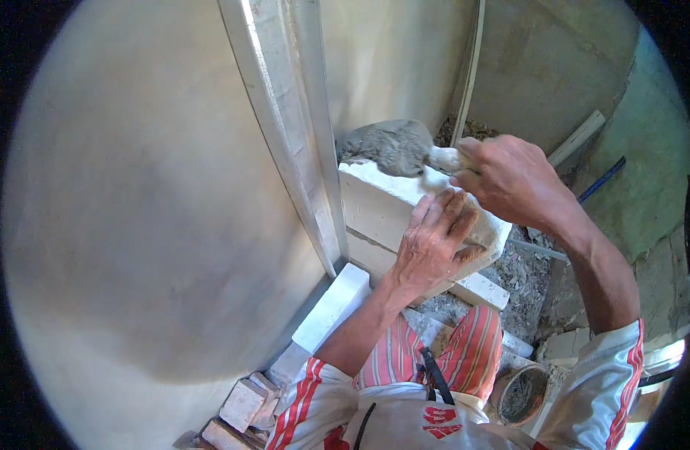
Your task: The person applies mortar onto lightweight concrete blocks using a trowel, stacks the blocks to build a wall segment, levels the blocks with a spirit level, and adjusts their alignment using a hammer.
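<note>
My right hand (513, 176) is closed in a fist round a pale handle-like piece (445, 158), too blurred and smeared for me to tell exactly what it is. My left hand (435, 236) is loosely spread, fingers bent over the near top edge of the white block (378, 201) without wrapping it. That block lies just under both hands, seated on a lower course (370, 255) with a joint line between them. As I judge it, those courses are up; grey mortar (393, 148) sits heaped on the top's far end, left of my right fist, while the stretch nearer my left fingers has only a thin pale coating or none.

Left of my grip, the metal frame (285, 112) stands right at the block's end and limits the room there. Below it are a loose white block (331, 306) and stacked bricks (243, 403). My knees (468, 352) crowd the space beneath my hands, with a bucket (502, 401) beside them and rubble (531, 274) beyond.
</note>
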`<action>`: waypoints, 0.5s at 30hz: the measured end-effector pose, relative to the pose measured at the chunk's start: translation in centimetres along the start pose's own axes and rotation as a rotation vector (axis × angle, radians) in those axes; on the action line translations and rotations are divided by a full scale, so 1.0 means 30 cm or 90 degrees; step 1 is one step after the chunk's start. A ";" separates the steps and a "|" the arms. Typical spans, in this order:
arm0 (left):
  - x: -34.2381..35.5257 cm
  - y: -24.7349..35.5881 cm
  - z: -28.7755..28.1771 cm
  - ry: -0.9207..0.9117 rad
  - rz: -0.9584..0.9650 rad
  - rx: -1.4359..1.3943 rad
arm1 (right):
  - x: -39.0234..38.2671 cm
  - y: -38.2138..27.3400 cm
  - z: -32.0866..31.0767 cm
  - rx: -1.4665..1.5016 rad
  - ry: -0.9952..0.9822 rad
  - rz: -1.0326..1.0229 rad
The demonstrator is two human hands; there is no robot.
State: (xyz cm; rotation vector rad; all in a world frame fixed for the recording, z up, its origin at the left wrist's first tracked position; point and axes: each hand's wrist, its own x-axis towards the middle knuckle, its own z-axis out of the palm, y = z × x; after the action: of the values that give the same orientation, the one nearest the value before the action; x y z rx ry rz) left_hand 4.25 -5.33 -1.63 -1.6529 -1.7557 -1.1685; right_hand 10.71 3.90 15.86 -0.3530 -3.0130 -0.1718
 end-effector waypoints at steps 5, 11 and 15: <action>-0.010 -0.008 0.013 0.014 0.004 -0.022 | 0.012 -0.041 0.025 -0.015 0.119 -0.071; -0.003 0.005 0.014 0.020 0.015 -0.008 | -0.062 0.013 0.015 -0.028 0.168 -0.031; -0.002 0.005 0.001 -0.008 0.004 0.017 | -0.077 0.062 0.028 0.023 0.186 0.022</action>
State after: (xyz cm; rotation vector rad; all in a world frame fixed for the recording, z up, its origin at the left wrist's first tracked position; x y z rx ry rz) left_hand 4.42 -5.35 -1.65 -1.6527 -1.7654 -1.1296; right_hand 13.31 5.27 14.95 -0.3429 -2.7162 -0.1508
